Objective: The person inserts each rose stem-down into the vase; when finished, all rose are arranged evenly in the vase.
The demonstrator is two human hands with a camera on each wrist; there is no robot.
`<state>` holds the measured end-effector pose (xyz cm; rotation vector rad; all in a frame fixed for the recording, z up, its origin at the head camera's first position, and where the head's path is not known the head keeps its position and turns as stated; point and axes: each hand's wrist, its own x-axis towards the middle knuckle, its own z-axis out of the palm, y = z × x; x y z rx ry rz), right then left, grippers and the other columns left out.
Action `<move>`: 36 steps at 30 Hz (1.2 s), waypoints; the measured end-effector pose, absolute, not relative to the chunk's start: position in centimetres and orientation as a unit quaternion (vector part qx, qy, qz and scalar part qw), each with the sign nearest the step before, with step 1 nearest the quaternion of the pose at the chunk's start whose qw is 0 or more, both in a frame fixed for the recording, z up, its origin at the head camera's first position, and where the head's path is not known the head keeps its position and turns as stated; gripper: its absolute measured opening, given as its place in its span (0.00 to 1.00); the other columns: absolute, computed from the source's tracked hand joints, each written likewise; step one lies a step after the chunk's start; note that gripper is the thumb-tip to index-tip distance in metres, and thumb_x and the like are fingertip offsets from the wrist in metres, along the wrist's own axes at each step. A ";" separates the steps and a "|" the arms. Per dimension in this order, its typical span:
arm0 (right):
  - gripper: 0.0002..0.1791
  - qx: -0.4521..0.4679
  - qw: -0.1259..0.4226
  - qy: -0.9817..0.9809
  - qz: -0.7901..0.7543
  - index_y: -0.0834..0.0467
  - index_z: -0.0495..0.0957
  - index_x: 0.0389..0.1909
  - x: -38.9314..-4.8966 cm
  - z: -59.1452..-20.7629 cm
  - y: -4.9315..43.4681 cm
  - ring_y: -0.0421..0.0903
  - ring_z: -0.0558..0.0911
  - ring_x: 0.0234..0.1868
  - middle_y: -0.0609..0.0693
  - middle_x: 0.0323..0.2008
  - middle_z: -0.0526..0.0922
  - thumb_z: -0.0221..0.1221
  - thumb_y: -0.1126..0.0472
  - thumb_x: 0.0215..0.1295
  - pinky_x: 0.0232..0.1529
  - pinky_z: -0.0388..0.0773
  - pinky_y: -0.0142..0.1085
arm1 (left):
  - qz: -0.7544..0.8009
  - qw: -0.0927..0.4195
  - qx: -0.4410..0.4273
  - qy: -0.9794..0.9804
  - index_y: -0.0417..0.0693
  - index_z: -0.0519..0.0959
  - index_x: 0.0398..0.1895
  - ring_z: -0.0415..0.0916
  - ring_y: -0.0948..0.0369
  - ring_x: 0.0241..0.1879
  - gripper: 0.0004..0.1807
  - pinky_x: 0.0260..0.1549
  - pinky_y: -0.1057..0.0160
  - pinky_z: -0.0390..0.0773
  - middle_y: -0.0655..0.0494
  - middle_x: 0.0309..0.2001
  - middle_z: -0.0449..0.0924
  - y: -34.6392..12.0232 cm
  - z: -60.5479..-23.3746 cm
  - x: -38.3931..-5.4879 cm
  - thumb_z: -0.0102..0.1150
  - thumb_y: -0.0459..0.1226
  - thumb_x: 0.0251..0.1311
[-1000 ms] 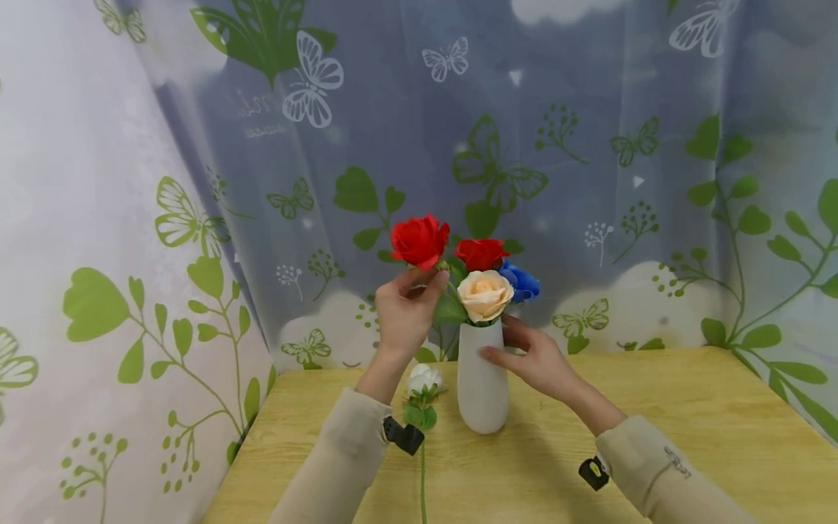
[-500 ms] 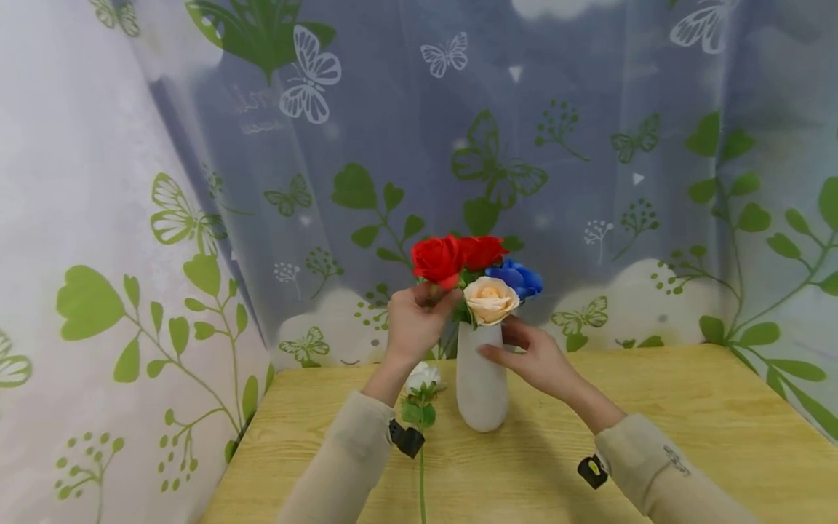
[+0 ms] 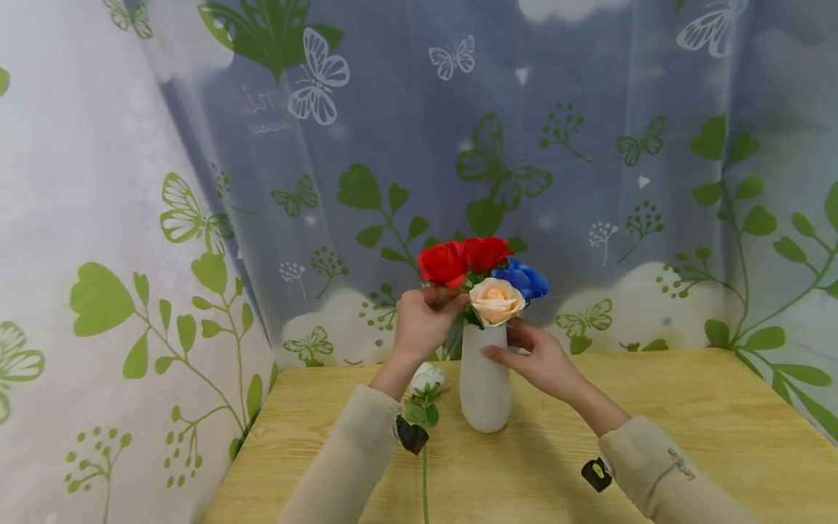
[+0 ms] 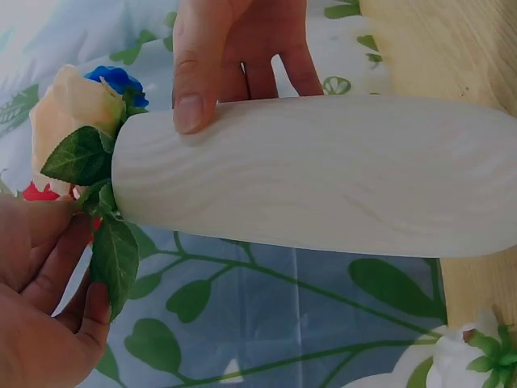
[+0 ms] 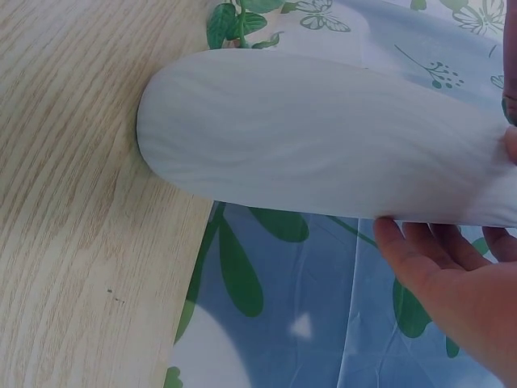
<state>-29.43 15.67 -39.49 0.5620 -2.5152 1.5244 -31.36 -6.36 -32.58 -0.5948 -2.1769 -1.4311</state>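
A white vase (image 3: 485,389) stands upright on the table, holding a peach rose (image 3: 496,301), a blue flower (image 3: 526,281) and a red rose (image 3: 487,253). At the left of the vase's mouth, my left hand (image 3: 424,322) pinches a second red rose (image 3: 441,263) just below its bloom. Green leaves (image 4: 115,257) hang beside those fingers in the left wrist view. From the right, my right hand (image 3: 542,362) grips the upper part of the vase, thumb in front. The stem ends inside the vase are hidden.
A white rose (image 3: 427,379) lies on the wooden table (image 3: 550,466) left of the vase, its stem pointing toward me. Behind the table hangs a blue patterned curtain (image 3: 393,109). Dark wrist cameras sit at both sleeves.
My left hand has moved right and down with its red rose, which now sits against the other red rose. The right hand has kept its hold on the vase.
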 end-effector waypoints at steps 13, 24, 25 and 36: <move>0.34 0.185 0.073 -0.837 0.510 0.52 0.73 0.74 -29.4 -39.9 15.7 0.60 0.81 0.67 0.57 0.67 0.81 0.68 0.45 0.72 0.63 0.83 0.56 | -0.592 0.222 -0.207 -0.746 0.42 0.92 0.45 0.89 0.48 0.35 0.10 0.33 0.69 0.86 0.44 0.43 0.92 -6.6 -33.7 -31.4 0.74 0.38 0.65; 0.34 0.186 0.072 -0.837 0.510 0.54 0.73 0.74 -29.4 -39.6 15.9 0.61 0.80 0.68 0.58 0.68 0.80 0.68 0.46 0.72 0.64 0.83 0.57 | -0.634 0.214 -0.196 -0.717 0.39 0.89 0.51 0.85 0.70 0.37 0.11 0.38 0.72 0.85 0.40 0.48 0.90 -9.9 -34.4 -30.7 0.68 0.32 0.68; 0.34 0.185 0.072 -0.837 0.510 0.54 0.73 0.74 -29.4 -39.6 16.0 0.61 0.80 0.68 0.58 0.68 0.80 0.68 0.46 0.72 0.64 0.83 0.57 | -0.635 0.206 -0.192 -0.719 0.38 0.89 0.52 0.85 0.72 0.36 0.12 0.38 0.72 0.85 0.39 0.48 0.90 -10.2 -34.7 -30.7 0.68 0.31 0.68; 0.37 0.184 0.064 -0.840 0.507 0.55 0.69 0.76 -29.6 -39.8 15.9 0.62 0.79 0.69 0.60 0.70 0.78 0.67 0.45 0.72 0.65 0.82 0.57 | -0.664 0.090 -0.155 -0.726 0.37 0.86 0.55 0.89 0.63 0.35 0.14 0.42 0.59 0.92 0.39 0.43 0.90 -13.4 -38.9 -30.1 0.67 0.29 0.68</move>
